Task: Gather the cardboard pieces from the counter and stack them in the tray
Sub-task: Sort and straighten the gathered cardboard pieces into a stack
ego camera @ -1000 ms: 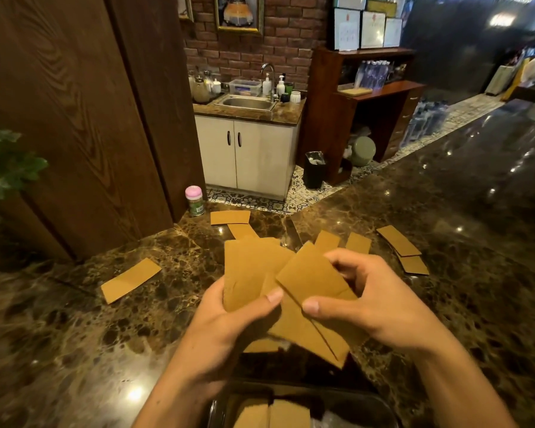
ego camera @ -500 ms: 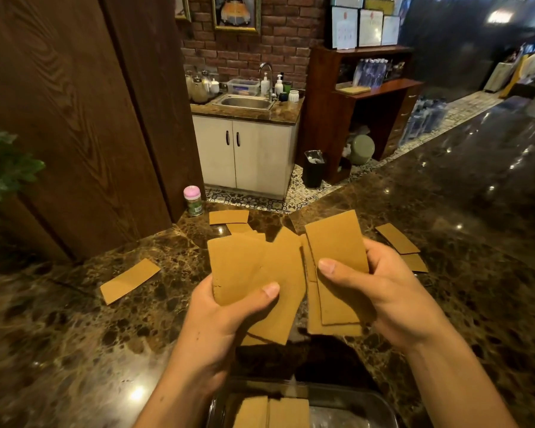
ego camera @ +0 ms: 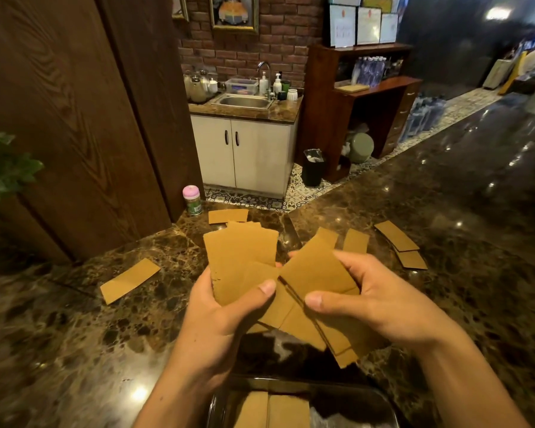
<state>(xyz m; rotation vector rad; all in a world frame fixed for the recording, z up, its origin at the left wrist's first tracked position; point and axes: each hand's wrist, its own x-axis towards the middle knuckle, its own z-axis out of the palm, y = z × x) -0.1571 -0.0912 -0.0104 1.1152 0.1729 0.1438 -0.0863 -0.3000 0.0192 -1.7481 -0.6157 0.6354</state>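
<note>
Dark marble worktop (ego camera: pixel 74 350) fills the scene, with a sink cabinet and a brick wall far behind. At the left a loose piece (ego camera: pixel 130 281) lies flat, well apart from the hands. A jar (ego camera: pixel 192 199) stands at the far edge, beside a far piece (ego camera: pixel 228 216).

The left hand (ego camera: pixel 217 319) has its grip closed on a fan (ego camera: pixel 240 261) of cardboard, thumb across the front. The right hand (ego camera: pixel 377 301) pinches a tilted sheaf (ego camera: pixel 315 273) in its grip, and this overlaps the fan's lower corner. The right pieces (ego camera: pixel 396 239) lie on the worktop further right. The tray (ego camera: pixel 346 393) sits nearest, below the hands, with tray pieces (ego camera: pixel 272 409) already flat inside.

The step in hand looks like joining the two bundles. It should go best if the sheaf slides flat onto the fan, both thumbs ease just enough for the sheets to slip into line, and the edges are squared before lowering. Too slack a pinch would likely shed sheets. The squared stack can then go onto the tray pieces.
</note>
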